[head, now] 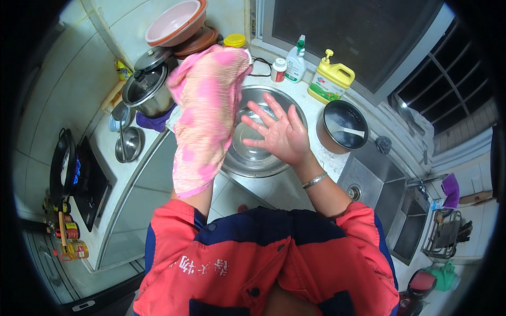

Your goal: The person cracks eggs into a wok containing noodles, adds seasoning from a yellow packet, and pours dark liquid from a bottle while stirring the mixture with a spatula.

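A pink and cream spotted cloth (205, 118) is draped over my left hand and most of the left forearm (199, 202). The fingers under it are hidden, so their grip cannot be seen. My right hand (280, 132) hangs over a wide stainless steel basin (272, 170), palm up and fingers spread, holding nothing. Its skin looks wet, and a silver bangle (315, 180) circles the wrist. The cloth covers the basin's left side. Clear liquid seems to lie in the basin, which stands on the white counter (292, 193).
Left, a wok (63, 166) sits over a lit blue flame. A steel pot (148, 94) and stacked pink basins (174, 23) stand behind. To the right are a dark pot with a white rice paddle (348, 130), a yellow jug (331, 79), a spray bottle (295, 61) and a steel sink (367, 177).
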Demonstrator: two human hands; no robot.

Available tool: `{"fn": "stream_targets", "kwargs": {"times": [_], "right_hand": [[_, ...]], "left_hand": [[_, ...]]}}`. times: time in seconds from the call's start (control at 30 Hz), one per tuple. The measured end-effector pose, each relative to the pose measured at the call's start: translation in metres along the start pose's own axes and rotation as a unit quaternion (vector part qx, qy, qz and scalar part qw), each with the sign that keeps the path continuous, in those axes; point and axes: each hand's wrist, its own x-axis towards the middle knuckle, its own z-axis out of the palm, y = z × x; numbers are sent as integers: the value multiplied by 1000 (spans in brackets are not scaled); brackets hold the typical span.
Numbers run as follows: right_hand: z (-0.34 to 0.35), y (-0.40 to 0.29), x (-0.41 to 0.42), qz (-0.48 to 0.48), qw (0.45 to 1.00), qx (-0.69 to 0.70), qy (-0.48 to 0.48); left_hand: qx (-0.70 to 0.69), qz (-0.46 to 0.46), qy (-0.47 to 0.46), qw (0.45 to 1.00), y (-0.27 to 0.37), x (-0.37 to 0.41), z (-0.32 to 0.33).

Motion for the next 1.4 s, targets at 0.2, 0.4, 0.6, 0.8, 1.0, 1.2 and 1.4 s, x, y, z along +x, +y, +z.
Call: {"fn": "stream_targets", "kwargs": {"times": [0.2, 0.4, 0.6, 0.8, 1.0, 1.2, 1.4], "right_hand": [[-22, 27, 2, -162, 830, -526, 93], [7, 15, -3, -150, 833, -530, 51], [20, 42, -23, -186, 698, -689, 62], [20, 49, -40, -181, 663, -722, 86], [23, 40, -48, -164, 686, -697, 128], [30, 23, -42, -182, 763, -600, 156], [6, 54, -32, -201, 473, -842, 161]], "left_hand": [[-95, -99, -56, 989, 21, -3, 22], [-249, -73, -69, 963, 50, -14, 9], [-598, -23, -36, 801, 32, 27, -10], [-983, -133, -106, 68, 42, 15, -33], [-966, -112, -173, 154, 33, -25, -28], [-891, -288, -175, 303, 1, -51, -9], [-752, -363, 70, 545, 11, -30, 6]]}}
